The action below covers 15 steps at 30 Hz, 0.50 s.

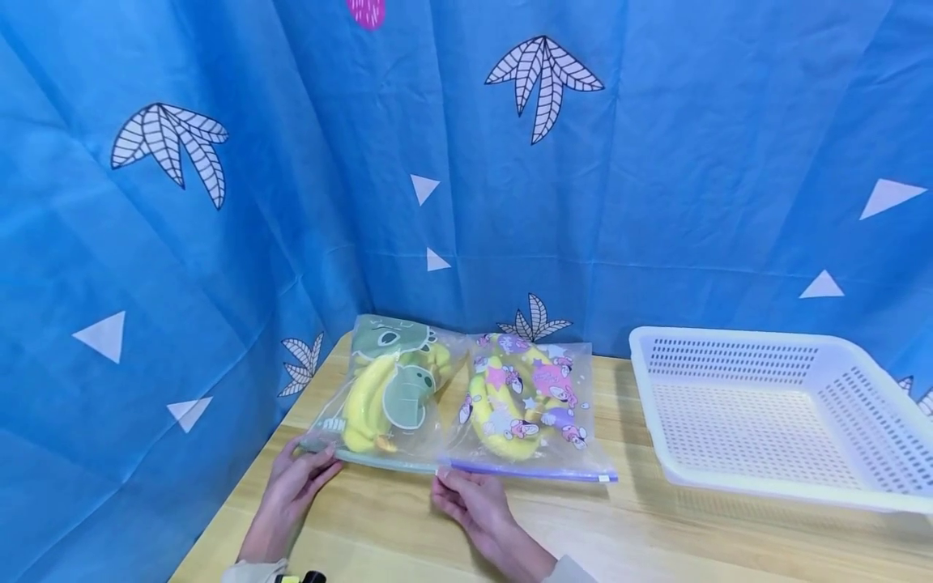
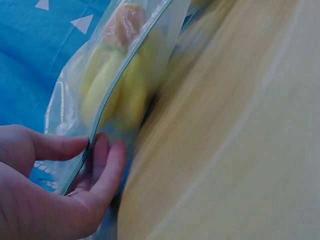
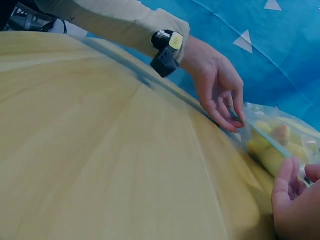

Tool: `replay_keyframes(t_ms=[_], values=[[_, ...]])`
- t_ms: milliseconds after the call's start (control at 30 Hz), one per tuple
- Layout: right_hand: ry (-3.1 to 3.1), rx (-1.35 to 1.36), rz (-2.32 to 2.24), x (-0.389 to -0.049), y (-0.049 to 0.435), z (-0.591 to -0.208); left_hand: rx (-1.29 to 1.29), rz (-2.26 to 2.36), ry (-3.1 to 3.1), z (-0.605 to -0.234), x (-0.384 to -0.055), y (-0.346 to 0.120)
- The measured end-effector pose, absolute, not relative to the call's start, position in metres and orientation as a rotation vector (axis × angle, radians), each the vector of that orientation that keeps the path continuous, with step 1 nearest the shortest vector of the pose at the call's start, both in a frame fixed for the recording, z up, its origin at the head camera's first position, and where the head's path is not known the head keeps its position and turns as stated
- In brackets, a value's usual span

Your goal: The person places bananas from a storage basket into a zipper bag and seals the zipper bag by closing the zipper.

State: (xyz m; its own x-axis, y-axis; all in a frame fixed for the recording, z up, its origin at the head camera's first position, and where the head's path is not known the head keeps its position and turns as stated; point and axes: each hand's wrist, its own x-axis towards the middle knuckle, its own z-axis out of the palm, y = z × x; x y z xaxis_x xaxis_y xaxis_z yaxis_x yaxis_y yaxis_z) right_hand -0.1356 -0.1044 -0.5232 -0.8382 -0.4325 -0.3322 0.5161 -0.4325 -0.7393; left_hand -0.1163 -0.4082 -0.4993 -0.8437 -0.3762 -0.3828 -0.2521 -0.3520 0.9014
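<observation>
A clear zip bag with green cartoon prints (image 1: 410,397) lies at the table's left, with yellow bananas (image 1: 362,409) inside. My left hand (image 1: 295,482) pinches the left end of its green zip edge; in the left wrist view the thumb (image 2: 62,147) is on one side of the strip and the fingers on the other. At the strip's other end, by a small white slider, my right hand (image 1: 477,502) pinches the edge between thumb and fingers. Just right of it lies a second zip bag (image 1: 557,385) with pink and purple prints and a purple zip, also holding bananas.
A white perforated plastic basket (image 1: 758,483) stands at the right on the wooden table (image 1: 379,526). Blue patterned cloth (image 1: 525,202) hangs behind and to the left, close to the table's edges.
</observation>
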Motion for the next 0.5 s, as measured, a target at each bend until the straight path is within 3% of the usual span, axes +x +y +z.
replay_keyframes(t_ms=[133,233,367,500], values=[[1.232,0.052,-2.207,-0.136,-0.087,-0.523,0.811,-2.283,-1.893,-0.496,-0.110,-0.413],[1.261,-0.041,-2.155,-0.138,-0.066,-0.517,0.716,-1.949,-2.199,-0.487,-0.108,-0.411],[1.305,-0.192,-2.044,-0.142,-0.032,-0.500,0.502,-1.371,-2.480,-0.472,-0.107,-0.398],[1.362,-0.312,-1.954,-0.144,-0.001,-0.478,0.239,-1.136,-2.488,-0.458,-0.111,-0.381]])
